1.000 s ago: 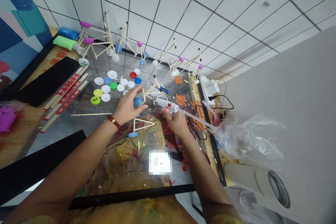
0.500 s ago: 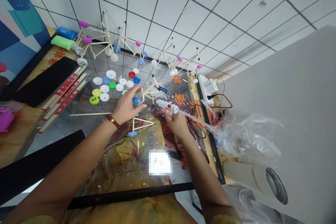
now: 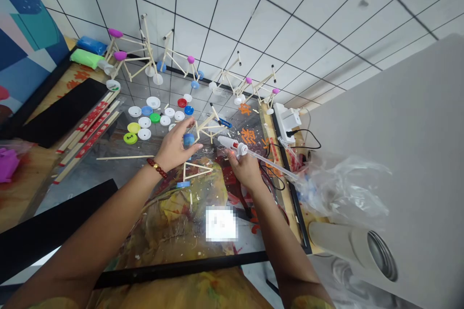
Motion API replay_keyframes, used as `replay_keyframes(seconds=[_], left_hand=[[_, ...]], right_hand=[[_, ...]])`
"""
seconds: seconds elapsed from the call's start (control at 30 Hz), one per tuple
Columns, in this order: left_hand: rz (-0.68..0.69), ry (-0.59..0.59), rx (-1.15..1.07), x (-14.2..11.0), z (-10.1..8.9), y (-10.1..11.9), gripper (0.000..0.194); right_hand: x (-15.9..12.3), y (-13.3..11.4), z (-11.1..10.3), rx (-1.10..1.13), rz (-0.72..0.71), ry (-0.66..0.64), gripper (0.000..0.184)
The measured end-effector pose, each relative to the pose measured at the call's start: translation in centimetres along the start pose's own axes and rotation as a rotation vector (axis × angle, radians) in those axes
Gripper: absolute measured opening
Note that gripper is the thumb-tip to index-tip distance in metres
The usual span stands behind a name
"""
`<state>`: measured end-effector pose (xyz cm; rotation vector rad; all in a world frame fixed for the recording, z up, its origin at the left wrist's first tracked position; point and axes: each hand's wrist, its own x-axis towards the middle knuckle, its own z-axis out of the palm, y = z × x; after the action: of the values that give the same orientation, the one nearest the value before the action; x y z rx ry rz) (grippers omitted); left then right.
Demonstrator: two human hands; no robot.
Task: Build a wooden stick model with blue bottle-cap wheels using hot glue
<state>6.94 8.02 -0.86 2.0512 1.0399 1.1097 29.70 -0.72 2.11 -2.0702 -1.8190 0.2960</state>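
My left hand (image 3: 176, 147) pinches a blue bottle cap (image 3: 189, 139) that is joined to a small frame of thin wooden sticks (image 3: 208, 126) on the glass table top (image 3: 108, 164). My right hand (image 3: 245, 168) grips a white hot glue gun (image 3: 232, 144), its nozzle pointing left toward the stick frame and a clear glue stick (image 3: 271, 165) trailing out to the right. Below my left hand a stick triangle (image 3: 196, 170) and a loose blue cap (image 3: 183, 184) lie flat.
Several finished stick models with purple and blue caps (image 3: 145, 55) stand along the tiled wall. Loose coloured caps (image 3: 152, 117) and wrapped chopsticks (image 3: 89, 130) lie at left. A white power strip (image 3: 287, 119), cables and a clear plastic bag (image 3: 344, 188) are at right, beside a grey board.
The glue gun has shifted slightly right and down, away from the stick frame. My left hand has kept its hold on the blue cap.
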Motion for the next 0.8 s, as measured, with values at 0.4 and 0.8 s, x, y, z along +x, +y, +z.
replay_keyframes(seconds=[0.4,0.8], left_hand=[[-0.013,0.008,0.009,-0.1,0.1,-0.1,0.073],[-0.007,0.007,-0.001,-0.1,0.1,-0.1,0.072]], right_hand=[[0.5,-1.1,-0.1,0.016,-0.035,-0.024,0.041],[0.3,-0.5,0.3,0.038,-0.024,-0.020,0.042]])
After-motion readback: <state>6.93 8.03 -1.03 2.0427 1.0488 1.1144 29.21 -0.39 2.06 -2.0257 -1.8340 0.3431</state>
